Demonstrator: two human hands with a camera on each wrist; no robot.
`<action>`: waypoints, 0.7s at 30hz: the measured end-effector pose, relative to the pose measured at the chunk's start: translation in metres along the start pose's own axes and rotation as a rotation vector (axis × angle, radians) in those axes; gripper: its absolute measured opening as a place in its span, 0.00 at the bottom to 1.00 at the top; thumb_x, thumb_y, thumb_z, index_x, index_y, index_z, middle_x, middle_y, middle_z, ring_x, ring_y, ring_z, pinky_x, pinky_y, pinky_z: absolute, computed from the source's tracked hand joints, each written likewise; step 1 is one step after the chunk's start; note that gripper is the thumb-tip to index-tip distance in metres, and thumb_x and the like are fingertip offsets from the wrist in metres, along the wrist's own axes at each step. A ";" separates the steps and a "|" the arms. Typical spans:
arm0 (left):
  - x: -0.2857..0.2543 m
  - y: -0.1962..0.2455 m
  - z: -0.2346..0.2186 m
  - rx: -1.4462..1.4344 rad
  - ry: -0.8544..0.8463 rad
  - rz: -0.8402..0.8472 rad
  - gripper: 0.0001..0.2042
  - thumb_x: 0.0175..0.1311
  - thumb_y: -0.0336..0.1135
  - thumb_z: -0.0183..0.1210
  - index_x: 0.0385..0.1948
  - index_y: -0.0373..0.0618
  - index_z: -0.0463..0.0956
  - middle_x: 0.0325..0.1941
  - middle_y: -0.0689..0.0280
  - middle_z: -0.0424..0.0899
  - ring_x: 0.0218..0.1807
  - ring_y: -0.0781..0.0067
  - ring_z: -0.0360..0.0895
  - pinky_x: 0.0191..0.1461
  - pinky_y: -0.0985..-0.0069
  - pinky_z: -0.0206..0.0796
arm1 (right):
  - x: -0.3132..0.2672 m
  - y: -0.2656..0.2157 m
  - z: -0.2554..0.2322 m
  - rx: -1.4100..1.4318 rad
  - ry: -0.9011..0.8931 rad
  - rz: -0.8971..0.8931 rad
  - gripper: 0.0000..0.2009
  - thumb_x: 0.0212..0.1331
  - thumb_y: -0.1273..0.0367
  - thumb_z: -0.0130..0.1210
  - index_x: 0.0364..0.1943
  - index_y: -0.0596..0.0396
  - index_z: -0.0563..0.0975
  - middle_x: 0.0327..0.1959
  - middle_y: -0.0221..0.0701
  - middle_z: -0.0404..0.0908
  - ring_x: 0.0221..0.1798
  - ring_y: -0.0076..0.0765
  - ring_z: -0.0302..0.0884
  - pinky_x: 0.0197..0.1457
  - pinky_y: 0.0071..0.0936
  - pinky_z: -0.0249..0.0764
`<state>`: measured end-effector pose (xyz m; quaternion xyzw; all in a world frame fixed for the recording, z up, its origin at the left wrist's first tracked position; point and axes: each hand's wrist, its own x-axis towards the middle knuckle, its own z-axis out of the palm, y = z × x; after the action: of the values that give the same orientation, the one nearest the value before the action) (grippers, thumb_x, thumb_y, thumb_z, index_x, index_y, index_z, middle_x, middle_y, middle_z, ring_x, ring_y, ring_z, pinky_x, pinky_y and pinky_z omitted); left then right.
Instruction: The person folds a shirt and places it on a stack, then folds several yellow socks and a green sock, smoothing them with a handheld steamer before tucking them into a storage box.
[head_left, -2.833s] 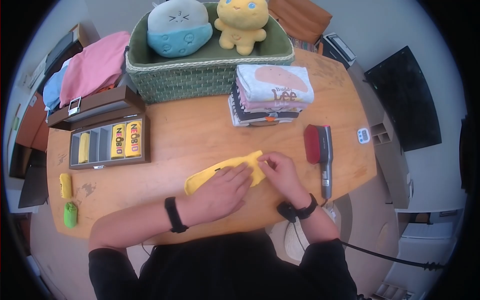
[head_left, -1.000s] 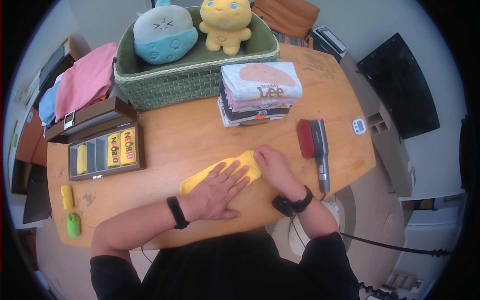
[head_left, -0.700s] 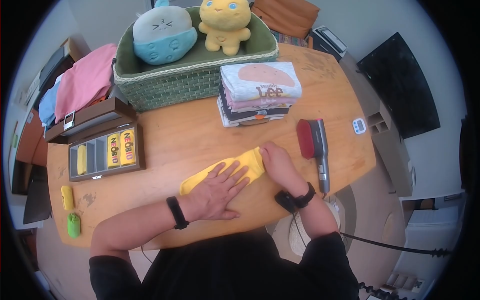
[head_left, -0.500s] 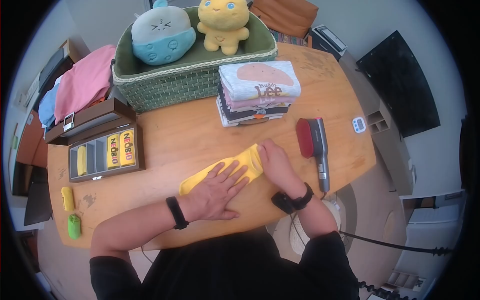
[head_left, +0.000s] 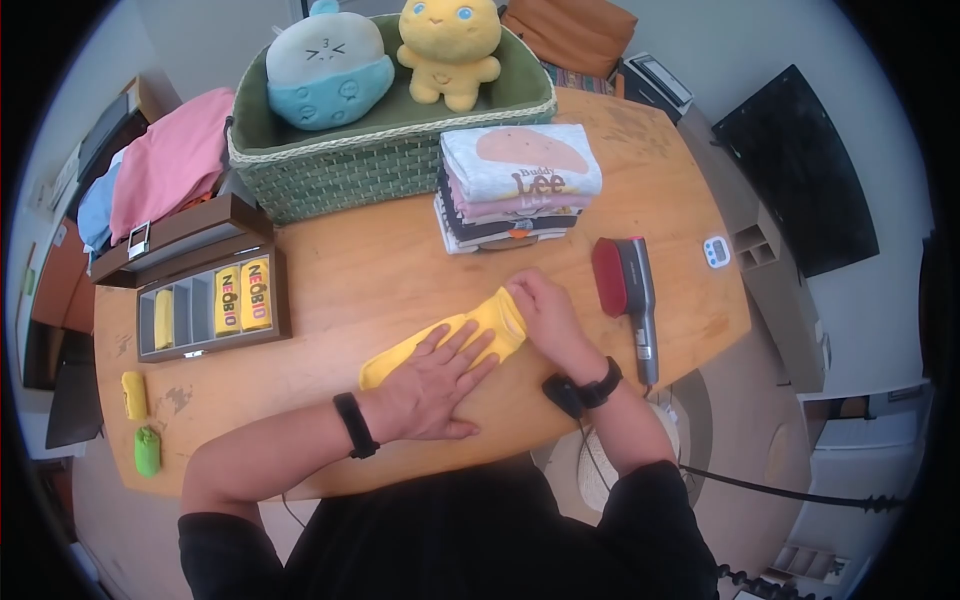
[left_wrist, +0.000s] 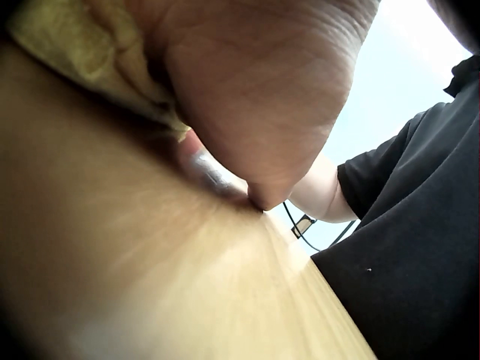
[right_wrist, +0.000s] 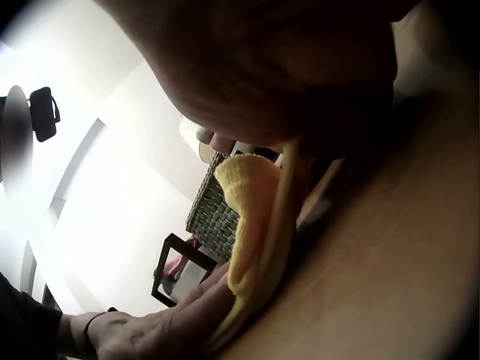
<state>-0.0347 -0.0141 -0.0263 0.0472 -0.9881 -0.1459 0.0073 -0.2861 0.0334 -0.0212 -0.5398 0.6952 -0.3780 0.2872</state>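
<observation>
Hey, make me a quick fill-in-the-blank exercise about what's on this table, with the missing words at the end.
The left hand lies with fingers spread on a ____ cloth.
The woven basket holds ____ plush toys.
The top garment of the folded stack reads "Buddy ____".
At the table's left, the small bundle nearest the person is ____.

Missing words: yellow; two; Lee; green.
</observation>
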 end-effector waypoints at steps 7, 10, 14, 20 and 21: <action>0.001 0.000 0.000 -0.025 0.005 -0.006 0.50 0.67 0.70 0.58 0.81 0.39 0.59 0.86 0.45 0.55 0.89 0.40 0.45 0.88 0.44 0.37 | -0.010 0.000 0.001 -0.203 0.049 -0.042 0.06 0.74 0.69 0.57 0.44 0.57 0.80 0.39 0.48 0.86 0.43 0.61 0.85 0.46 0.46 0.80; 0.000 0.000 0.000 -0.032 0.004 -0.008 0.50 0.67 0.70 0.58 0.81 0.39 0.59 0.87 0.45 0.55 0.89 0.40 0.45 0.88 0.44 0.37 | -0.017 -0.001 0.000 -0.250 0.116 -0.093 0.06 0.73 0.69 0.58 0.43 0.58 0.80 0.38 0.47 0.85 0.41 0.61 0.84 0.45 0.47 0.80; 0.000 -0.001 0.000 -0.033 0.007 -0.008 0.50 0.67 0.70 0.58 0.81 0.39 0.59 0.87 0.45 0.54 0.89 0.40 0.45 0.89 0.44 0.37 | -0.033 -0.032 -0.004 -0.272 0.151 -0.037 0.08 0.73 0.67 0.58 0.41 0.58 0.81 0.39 0.45 0.85 0.41 0.58 0.84 0.43 0.48 0.79; 0.002 0.001 -0.005 0.002 -0.053 -0.017 0.49 0.69 0.71 0.55 0.82 0.41 0.57 0.88 0.47 0.53 0.89 0.43 0.43 0.89 0.46 0.35 | -0.038 -0.017 0.014 -0.567 0.116 -0.094 0.11 0.73 0.63 0.59 0.40 0.57 0.81 0.37 0.45 0.86 0.39 0.57 0.85 0.43 0.50 0.80; 0.001 0.000 -0.003 -0.017 -0.013 -0.008 0.49 0.68 0.70 0.57 0.81 0.40 0.58 0.87 0.46 0.54 0.89 0.41 0.45 0.89 0.44 0.37 | -0.036 -0.017 0.014 -0.566 0.112 -0.100 0.11 0.73 0.63 0.59 0.40 0.57 0.81 0.37 0.45 0.86 0.39 0.57 0.85 0.43 0.50 0.80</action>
<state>-0.0354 -0.0153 -0.0231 0.0503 -0.9867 -0.1548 0.0009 -0.2564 0.0626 -0.0151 -0.6105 0.7601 -0.2119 0.0673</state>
